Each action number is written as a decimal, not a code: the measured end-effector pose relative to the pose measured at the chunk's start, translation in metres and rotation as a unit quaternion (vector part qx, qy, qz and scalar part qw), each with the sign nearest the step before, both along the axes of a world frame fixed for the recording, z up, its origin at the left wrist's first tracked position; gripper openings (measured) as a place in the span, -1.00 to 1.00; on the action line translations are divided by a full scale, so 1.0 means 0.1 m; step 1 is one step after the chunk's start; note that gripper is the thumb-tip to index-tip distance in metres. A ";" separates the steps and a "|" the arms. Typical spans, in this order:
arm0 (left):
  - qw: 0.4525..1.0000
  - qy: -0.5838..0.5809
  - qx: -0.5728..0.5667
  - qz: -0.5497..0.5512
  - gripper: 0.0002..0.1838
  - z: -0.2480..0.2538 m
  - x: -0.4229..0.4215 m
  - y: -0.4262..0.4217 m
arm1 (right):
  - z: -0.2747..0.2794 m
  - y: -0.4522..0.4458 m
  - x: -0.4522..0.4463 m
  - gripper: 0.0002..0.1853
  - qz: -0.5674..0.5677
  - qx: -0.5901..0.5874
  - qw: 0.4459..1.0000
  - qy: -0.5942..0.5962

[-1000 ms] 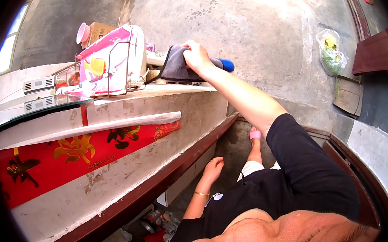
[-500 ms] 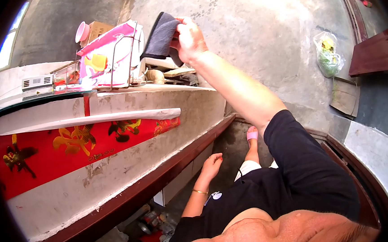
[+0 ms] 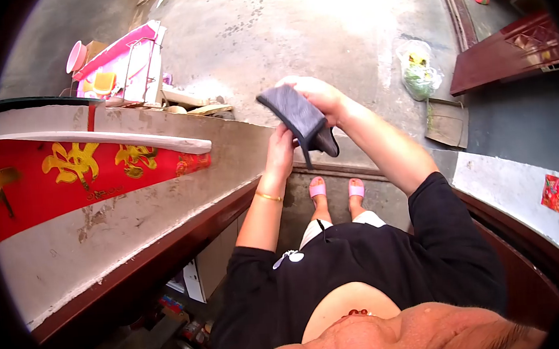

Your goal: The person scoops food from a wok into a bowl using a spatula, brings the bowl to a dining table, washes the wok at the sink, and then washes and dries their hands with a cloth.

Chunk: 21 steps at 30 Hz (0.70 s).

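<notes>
A grey cloth (image 3: pixel 293 114) with dark edging hangs folded in front of my body, above the doorway floor. My right hand (image 3: pixel 315 98) grips its upper right part, fingers closed and partly hidden behind the cloth. My left hand (image 3: pixel 280 150), with a gold bangle at the wrist, is at the cloth's lower left edge. Its fingers are bent against the cloth and their tips are partly covered, so its hold is unclear.
A wall with a red banner (image 3: pixel 84 163) runs along the left. Beyond it stand a wire rack with a pink-and-white sheet (image 3: pixel 136 64) and a pink basin (image 3: pixel 76 56). A plastic bag of greens (image 3: pixel 419 74) lies at the right, near a dark red board (image 3: pixel 511 53).
My right hand has brought the cloth away from the rack towards my body. My left hand has risen to meet it. The view has turned right, and both feet now show.
</notes>
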<state>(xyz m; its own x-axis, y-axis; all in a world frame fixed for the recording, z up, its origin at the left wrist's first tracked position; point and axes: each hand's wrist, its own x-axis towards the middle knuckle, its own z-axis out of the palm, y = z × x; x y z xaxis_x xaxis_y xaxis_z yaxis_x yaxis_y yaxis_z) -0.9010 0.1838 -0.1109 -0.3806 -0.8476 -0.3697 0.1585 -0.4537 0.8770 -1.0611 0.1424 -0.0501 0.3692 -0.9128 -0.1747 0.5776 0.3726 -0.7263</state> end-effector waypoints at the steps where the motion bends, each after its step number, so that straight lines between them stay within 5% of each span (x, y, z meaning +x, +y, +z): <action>1: 0.997 0.032 0.072 0.026 -0.70 0.05 -0.13 0.05 | 0.06 0.15 -0.05 -0.79 0.031 -0.053 0.996 0.072; 3: 0.953 0.184 0.240 -0.010 -0.73 -0.09 -0.24 0.14 | 0.16 0.46 -0.08 -0.71 0.049 -0.131 0.972 0.189; 5: 0.991 0.129 0.019 -0.042 -0.67 -0.21 -0.33 0.19 | 0.38 0.76 -0.12 -0.67 0.094 -0.178 0.948 0.245; 11: 0.962 0.187 0.128 -0.149 -0.60 0.16 -0.62 0.22 | 0.49 1.47 -0.06 -0.72 -0.007 -0.372 0.841 0.393; 18: 0.939 0.147 0.178 -0.255 -0.48 0.45 -0.72 0.21 | 0.64 1.65 -0.12 -0.75 -0.034 -0.333 0.874 0.353; 21: 0.948 0.069 0.135 -0.279 -0.60 0.46 -0.71 0.34 | 0.63 1.67 -0.19 -0.74 -0.062 -0.323 0.885 0.331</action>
